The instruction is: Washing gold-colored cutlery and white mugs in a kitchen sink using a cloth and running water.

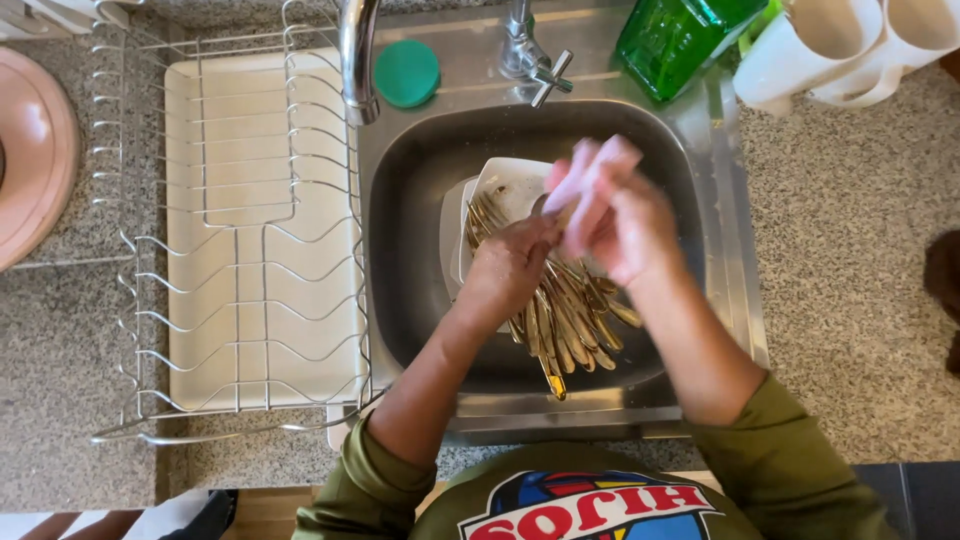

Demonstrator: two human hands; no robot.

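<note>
Over the steel sink (400, 200), my right hand (625, 225) grips a pink sponge (590, 175), which looks blurred. My left hand (510, 262) is closed around one piece of gold cutlery whose end meets the sponge; the piece itself is mostly hidden by my fingers. Below my hands, several gold-coloured pieces of cutlery (565, 325) lie piled on white plates (505, 185) in the basin.
A wire dish rack (240, 250) on a cream tray stands left of the sink. The curved tap spout (357, 60) hangs over the basin's back left. A teal lid (406, 72), a green bottle (680, 35) and white cups (840, 45) stand behind. A pink plate (35, 150) lies far left.
</note>
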